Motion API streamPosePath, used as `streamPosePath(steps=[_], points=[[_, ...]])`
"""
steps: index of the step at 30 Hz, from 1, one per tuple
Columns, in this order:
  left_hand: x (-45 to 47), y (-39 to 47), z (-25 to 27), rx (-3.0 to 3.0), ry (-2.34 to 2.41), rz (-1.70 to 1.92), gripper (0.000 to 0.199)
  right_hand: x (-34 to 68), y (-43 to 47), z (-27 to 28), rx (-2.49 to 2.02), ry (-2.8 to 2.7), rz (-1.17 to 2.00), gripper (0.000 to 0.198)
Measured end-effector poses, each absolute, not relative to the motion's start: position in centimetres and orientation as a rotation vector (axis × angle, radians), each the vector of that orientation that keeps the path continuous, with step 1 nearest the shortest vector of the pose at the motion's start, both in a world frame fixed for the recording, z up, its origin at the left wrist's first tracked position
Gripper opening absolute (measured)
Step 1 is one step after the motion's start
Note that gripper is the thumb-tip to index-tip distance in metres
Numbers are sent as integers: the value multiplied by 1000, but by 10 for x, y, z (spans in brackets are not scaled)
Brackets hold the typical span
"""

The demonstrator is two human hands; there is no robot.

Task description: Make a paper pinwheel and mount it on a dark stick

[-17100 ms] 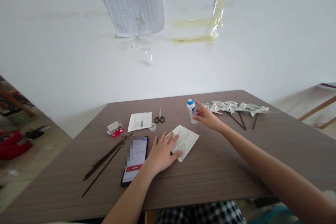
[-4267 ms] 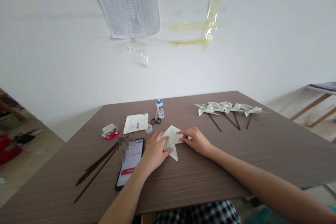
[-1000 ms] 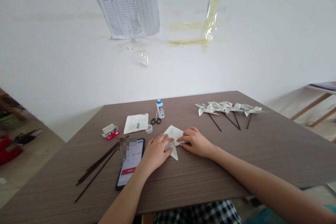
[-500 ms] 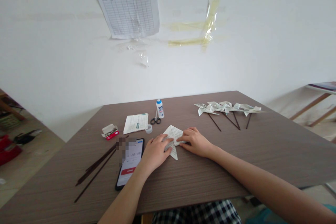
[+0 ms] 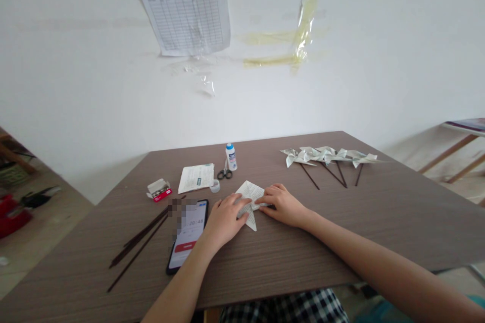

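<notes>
On printed paper (image 5: 250, 190), left hand (image 5: 226, 218) lies spread; right hand (image 5: 283, 205) curls, grip unclear; phone (image 5: 188, 239) shows 20:48.

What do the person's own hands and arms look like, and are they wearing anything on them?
The left hand and right hand are both bare, with no gloves, rings or watch visible. No sleeve shows on the slender left forearm or right forearm. Black-and-white checked cloth, apparently clothing, shows at the bottom edge.
</notes>
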State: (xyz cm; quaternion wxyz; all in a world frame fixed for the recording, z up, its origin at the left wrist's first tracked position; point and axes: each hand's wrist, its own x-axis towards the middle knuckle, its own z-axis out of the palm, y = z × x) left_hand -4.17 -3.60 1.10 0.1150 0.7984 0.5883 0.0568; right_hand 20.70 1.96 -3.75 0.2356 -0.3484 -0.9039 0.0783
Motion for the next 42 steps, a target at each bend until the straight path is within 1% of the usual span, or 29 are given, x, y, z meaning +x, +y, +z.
streamPosePath(steps=[4,21,28,36,42], points=[[-41,-37,14,2354,1712,149,47,207,20,-38,-949,-2462,213,22],[-37,-39,13,2366,1762,163,46,208,21,-39,-938,-2456,213,21],[-37,-38,12,2343,1747,238,52,208,22,-39,-960,-2467,231,23],[-39,-37,12,2338,1759,150,47,209,22,-40,-963,-2458,214,21],[-39,-36,11,2340,1744,165,45,208,20,-38,-971,-2463,228,22]])
